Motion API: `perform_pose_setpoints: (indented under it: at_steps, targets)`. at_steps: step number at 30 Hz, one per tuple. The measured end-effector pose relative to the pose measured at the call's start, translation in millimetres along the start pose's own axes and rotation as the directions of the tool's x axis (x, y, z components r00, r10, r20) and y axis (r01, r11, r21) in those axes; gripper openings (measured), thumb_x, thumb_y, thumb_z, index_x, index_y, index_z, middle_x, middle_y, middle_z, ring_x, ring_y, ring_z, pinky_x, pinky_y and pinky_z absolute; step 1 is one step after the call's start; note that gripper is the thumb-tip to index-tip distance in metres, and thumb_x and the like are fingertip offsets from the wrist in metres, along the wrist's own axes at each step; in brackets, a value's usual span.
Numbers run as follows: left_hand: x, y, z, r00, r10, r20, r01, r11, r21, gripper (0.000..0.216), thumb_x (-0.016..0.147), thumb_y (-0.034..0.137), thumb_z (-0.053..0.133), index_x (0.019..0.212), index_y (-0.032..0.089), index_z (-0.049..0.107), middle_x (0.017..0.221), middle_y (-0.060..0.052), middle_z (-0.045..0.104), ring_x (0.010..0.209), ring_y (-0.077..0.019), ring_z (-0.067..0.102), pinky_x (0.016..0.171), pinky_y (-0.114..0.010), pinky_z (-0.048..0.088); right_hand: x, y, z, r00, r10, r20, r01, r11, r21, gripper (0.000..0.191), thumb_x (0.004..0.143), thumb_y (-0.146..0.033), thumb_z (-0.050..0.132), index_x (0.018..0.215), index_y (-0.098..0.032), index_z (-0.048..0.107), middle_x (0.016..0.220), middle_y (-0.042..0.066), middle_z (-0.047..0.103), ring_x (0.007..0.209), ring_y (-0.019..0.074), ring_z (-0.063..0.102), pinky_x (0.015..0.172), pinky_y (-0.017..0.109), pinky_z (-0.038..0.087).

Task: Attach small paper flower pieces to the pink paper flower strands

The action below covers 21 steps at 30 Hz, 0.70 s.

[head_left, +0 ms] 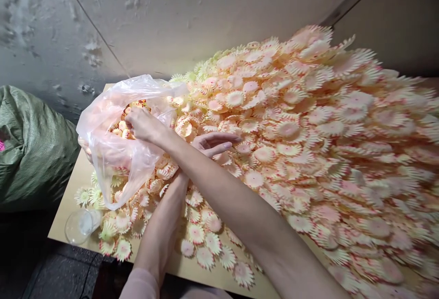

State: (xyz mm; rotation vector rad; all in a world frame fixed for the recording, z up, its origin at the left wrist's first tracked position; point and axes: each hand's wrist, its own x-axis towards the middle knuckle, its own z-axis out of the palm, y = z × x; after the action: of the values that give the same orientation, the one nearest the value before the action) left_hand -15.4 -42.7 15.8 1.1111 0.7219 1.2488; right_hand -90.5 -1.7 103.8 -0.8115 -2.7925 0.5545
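Whitish see-through plastic bag [140, 157] sits mouth open at the left end of the table [188, 268], some fringed discs [137, 104] visible inside; a big heap [295, 139] of similar pieces runs off to the right, with strays around the bag. Our right hand [142, 124] is at the bag mouth, fingers curled; can't tell if we've got any discs pinched. Our left hand [204, 142] is beneath the crossed right forearm, fingers extended at the heap's near end, nothing gripped that we can see. Step in hand, we'd judge: handling discs at the bag. Next move calls for uncrossing our arms without snagging the thin rim.
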Motion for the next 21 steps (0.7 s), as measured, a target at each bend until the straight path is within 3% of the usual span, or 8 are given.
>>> perform_pose_setpoints:
  at_steps: [3, 7, 11, 15, 21]
  targets:
    - [-1, 1, 0, 0.999, 0.014, 0.033, -0.013, 1.0, -0.012, 0.019, 0.083, 0.035, 0.073, 0.1, 0.026, 0.073, 0.111, -0.003, 0.076, 0.112, -0.0227, 0.068, 0.1, -0.037, 0.05, -8, 8, 2, 1.0, 0.004, -0.022, -0.003, 0.999, 0.031, 0.027, 0.086, -0.004, 0.05, 0.106, -0.011, 0.067, 0.113, 0.014, 0.061, 0.106, 0.0254, 0.059, 0.096, 0.036, 0.048]
    - [2, -3, 0, 0.999, 0.025, 0.023, -0.024, 0.998, -0.051, 0.026, 0.079, 0.037, 0.076, 0.1, 0.021, 0.074, 0.108, -0.007, 0.076, 0.109, -0.0236, 0.069, 0.102, -0.039, 0.048, -14, 6, 4, 0.998, 0.063, 0.006, -0.063, 0.998, 0.001, 0.047, 0.082, -0.017, 0.064, 0.129, -0.023, 0.059, 0.135, 0.015, 0.048, 0.119, 0.0358, 0.055, 0.099, 0.052, 0.047]
    - [7, -7, -2, 1.0, -0.013, 0.005, 0.013, 0.999, -0.042, 0.032, 0.072, 0.041, 0.082, 0.095, 0.019, 0.076, 0.105, -0.009, 0.076, 0.105, -0.0252, 0.069, 0.099, -0.039, 0.049, -4, -6, 5, 0.97, 0.203, 0.132, -0.194, 0.978, -0.076, 0.039, 0.079, -0.019, 0.063, 0.118, -0.021, 0.067, 0.143, 0.017, 0.042, 0.127, 0.0442, 0.049, 0.094, 0.058, 0.051]
    - [7, -9, -4, 0.999, -0.027, 0.027, 0.029, 0.997, -0.075, 0.033, 0.073, 0.041, 0.081, 0.095, 0.018, 0.076, 0.103, -0.01, 0.076, 0.104, -0.0243, 0.069, 0.098, -0.038, 0.047, 7, -17, 7, 0.931, 0.336, 0.141, -0.32, 0.939, -0.125, 0.039, 0.077, -0.024, 0.064, 0.116, -0.017, 0.068, 0.147, 0.016, 0.039, 0.131, 0.0454, 0.043, 0.091, 0.056, 0.054]
    - [7, -10, -3, 0.999, -0.029, 0.043, 0.033, 0.995, -0.099, 0.035, 0.071, 0.041, 0.081, 0.094, 0.016, 0.076, 0.102, -0.011, 0.075, 0.102, -0.0232, 0.068, 0.098, -0.037, 0.047, 9, -14, 4, 0.965, 0.246, 0.094, -0.231, 0.962, -0.145, 0.045, 0.083, -0.006, 0.053, 0.126, -0.016, 0.064, 0.135, 0.019, 0.053, 0.118, 0.0389, 0.06, 0.089, 0.05, 0.057]
